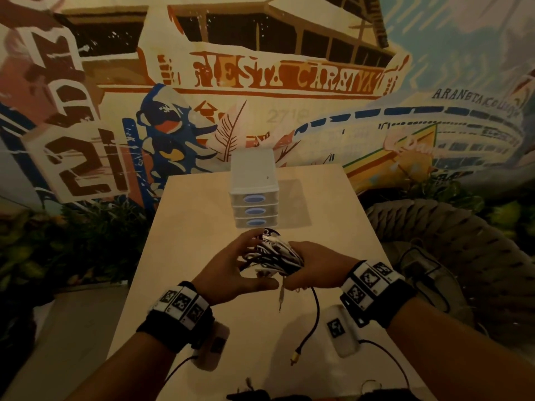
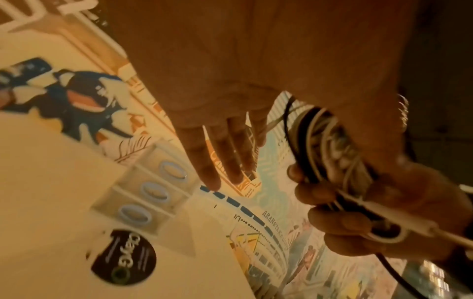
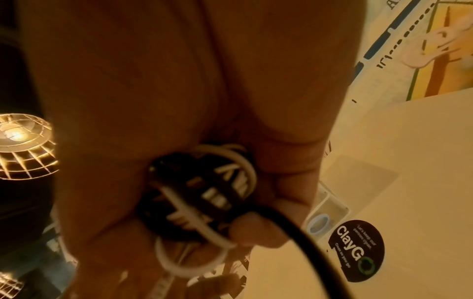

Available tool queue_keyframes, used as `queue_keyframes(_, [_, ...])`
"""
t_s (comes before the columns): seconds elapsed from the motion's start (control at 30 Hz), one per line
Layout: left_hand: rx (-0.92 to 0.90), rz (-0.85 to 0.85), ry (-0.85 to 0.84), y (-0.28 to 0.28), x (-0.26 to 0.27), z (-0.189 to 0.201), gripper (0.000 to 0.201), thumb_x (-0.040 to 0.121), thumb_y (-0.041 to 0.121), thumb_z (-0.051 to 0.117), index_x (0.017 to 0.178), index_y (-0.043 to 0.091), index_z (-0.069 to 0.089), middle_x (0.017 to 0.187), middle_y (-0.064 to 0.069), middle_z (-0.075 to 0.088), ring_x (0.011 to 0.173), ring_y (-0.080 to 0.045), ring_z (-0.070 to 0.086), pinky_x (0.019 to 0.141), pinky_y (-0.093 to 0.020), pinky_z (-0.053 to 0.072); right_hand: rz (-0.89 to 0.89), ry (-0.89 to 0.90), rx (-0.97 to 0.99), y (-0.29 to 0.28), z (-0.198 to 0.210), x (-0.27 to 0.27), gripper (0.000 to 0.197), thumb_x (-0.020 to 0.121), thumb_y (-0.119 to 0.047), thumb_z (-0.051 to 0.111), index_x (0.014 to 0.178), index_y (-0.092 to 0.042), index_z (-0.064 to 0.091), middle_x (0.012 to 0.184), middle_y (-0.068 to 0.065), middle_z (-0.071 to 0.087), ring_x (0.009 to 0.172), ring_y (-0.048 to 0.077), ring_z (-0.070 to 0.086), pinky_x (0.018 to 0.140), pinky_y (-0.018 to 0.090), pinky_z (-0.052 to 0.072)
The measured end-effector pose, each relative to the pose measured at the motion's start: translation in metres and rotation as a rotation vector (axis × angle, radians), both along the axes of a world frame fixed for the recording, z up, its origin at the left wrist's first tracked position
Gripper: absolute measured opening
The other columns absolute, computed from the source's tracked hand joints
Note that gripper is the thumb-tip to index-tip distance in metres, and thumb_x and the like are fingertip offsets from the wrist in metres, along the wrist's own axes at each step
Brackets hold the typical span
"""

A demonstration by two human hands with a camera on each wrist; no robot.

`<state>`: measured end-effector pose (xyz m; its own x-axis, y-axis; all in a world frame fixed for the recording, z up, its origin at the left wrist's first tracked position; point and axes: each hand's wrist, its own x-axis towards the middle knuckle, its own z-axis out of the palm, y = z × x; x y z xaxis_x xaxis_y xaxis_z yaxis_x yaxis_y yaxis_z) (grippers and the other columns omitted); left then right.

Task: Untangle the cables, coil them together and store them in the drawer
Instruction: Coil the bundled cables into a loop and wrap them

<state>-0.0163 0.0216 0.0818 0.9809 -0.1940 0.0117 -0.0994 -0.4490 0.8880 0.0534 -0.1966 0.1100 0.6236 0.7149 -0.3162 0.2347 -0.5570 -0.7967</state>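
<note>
A bundle of black and white cables (image 1: 272, 257) hangs above the table in front of the drawer unit. My right hand (image 1: 307, 266) grips its right side with fingers curled round the loops (image 3: 204, 198). My left hand (image 1: 241, 257) lies open at its left side, fingers (image 2: 220, 159) straight, thumb under the bundle. A small jack plug (image 1: 280, 301) dangles below. One black cable (image 1: 314, 316) trails down to the table and ends in a yellow plug (image 1: 294, 356). The white three-drawer unit (image 1: 254, 195) stands behind, all its drawers closed.
A round black sticker (image 2: 124, 258) lies on the pale table (image 1: 202, 227) just before the drawers. A woven chair (image 1: 451, 256) stands to the right, plants (image 1: 86, 241) to the left, a painted wall behind. Thin wires run from the wrist cameras at the near edge.
</note>
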Motion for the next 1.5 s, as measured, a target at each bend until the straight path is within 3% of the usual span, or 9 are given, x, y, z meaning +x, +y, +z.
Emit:
queue_keyframes(0.1, [-0.255, 0.019, 0.092, -0.007, -0.004, -0.005, 0.089, 0.068, 0.04, 0.089, 0.145, 0.033, 0.046, 0.13, 0.017, 0.066, 0.119, -0.005, 0.063, 0.094, -0.027, 0.054, -0.015, 0.052, 0.112, 0.0, 0.0, -0.002, 0.045, 0.079, -0.001, 0.077, 0.119, -0.016, 0.063, 0.094, 0.007, 0.071, 0.072, 0.011, 0.067, 0.064, 0.024, 0.054])
queue_keyframes(0.27, [-0.176, -0.055, 0.06, -0.025, -0.006, 0.0, 0.059, 0.076, 0.07, 0.07, 0.124, 0.036, 0.069, 0.122, 0.02, 0.069, 0.116, -0.003, 0.063, 0.098, -0.02, 0.048, -0.018, 0.086, 0.258, 0.004, 0.0, -0.01, 0.053, 0.083, -0.002, 0.078, 0.13, -0.015, 0.059, 0.117, 0.015, 0.07, 0.104, 0.029, 0.07, 0.086, 0.042, 0.061])
queue_keyframes(0.53, [-0.432, -0.02, 0.097, -0.027, -0.001, -0.002, 0.101, 0.056, 0.063, 0.09, 0.129, 0.003, 0.056, 0.124, -0.009, 0.069, 0.114, -0.03, 0.066, 0.093, -0.042, 0.055, -0.107, 0.106, 0.339, 0.001, 0.012, -0.007, 0.029, 0.081, 0.002, 0.074, 0.097, -0.02, 0.064, 0.075, 0.0, 0.067, 0.066, 0.015, 0.064, 0.064, 0.034, 0.054])
queue_keyframes(0.67, [-0.417, -0.079, 0.061, -0.03, 0.0, 0.014, 0.071, 0.063, 0.058, 0.088, 0.124, 0.027, 0.068, 0.124, 0.005, 0.071, 0.119, -0.02, 0.065, 0.098, -0.044, 0.054, 0.097, 0.016, 0.219, 0.008, 0.023, -0.016, 0.029, 0.082, -0.009, 0.073, 0.111, -0.006, 0.067, 0.1, 0.018, 0.07, 0.09, 0.03, 0.067, 0.082, 0.046, 0.059])
queue_keyframes(0.83, [-0.452, -0.115, -0.052, -0.029, -0.005, 0.043, 0.051, 0.072, 0.04, 0.087, 0.113, 0.014, 0.07, 0.116, 0.01, 0.074, 0.108, -0.01, 0.07, 0.088, -0.023, 0.056, 0.222, -0.1, 0.213, 0.013, 0.036, -0.017, 0.05, 0.083, -0.003, 0.078, 0.13, -0.013, 0.061, 0.116, -0.002, 0.064, 0.093, -0.017, 0.055, 0.084, 0.01, 0.048])
queue_keyframes(0.93, [-0.321, -0.101, -0.139, -0.026, -0.003, 0.048, 0.028, 0.078, 0.022, 0.085, 0.104, 0.016, 0.075, 0.11, -0.001, 0.074, 0.104, -0.013, 0.07, 0.094, -0.03, 0.055, 0.261, -0.026, 0.201, 0.014, 0.033, -0.012, 0.043, 0.086, -0.008, 0.078, 0.122, -0.028, 0.065, 0.108, -0.012, 0.067, 0.092, -0.009, 0.062, 0.087, 0.024, 0.053])
queue_keyframes(1.07, [-0.129, 0.036, -0.183, -0.028, 0.0, 0.051, 0.042, 0.072, 0.024, 0.069, 0.086, 0.063, 0.065, 0.083, 0.03, 0.069, 0.076, 0.009, 0.065, 0.076, -0.011, 0.051, 0.195, 0.18, 0.23, 0.016, 0.013, -0.011, 0.021, 0.092, -0.026, 0.07, 0.107, -0.041, 0.067, 0.094, -0.005, 0.072, 0.088, 0.021, 0.072, 0.087, 0.055, 0.059])
queue_keyframes(1.23, [-0.122, 0.078, -0.306, -0.013, 0.009, 0.041, 0.028, 0.075, 0.016, 0.083, 0.094, 0.027, 0.066, 0.088, 0.007, 0.071, 0.084, -0.015, 0.07, 0.08, -0.035, 0.057, 0.122, 0.238, 0.113, 0.007, -0.002, -0.013, 0.039, 0.097, -0.022, 0.067, 0.134, -0.026, 0.054, 0.098, -0.002, 0.074, 0.078, 0.019, 0.074, 0.073, 0.031, 0.06])
queue_keyframes(1.5, [-0.028, 0.103, -0.272, -0.006, 0.009, 0.024, 0.027, 0.078, 0.015, 0.082, 0.096, 0.028, 0.067, 0.088, 0.008, 0.071, 0.083, -0.015, 0.069, 0.079, -0.034, 0.057, -0.062, 0.027, 0.193, -0.016, 0.002, 0.0, 0.014, 0.096, -0.016, 0.068, 0.109, -0.014, 0.074, 0.094, 0.001, 0.078, 0.084, 0.016, 0.075, 0.076, 0.03, 0.06])
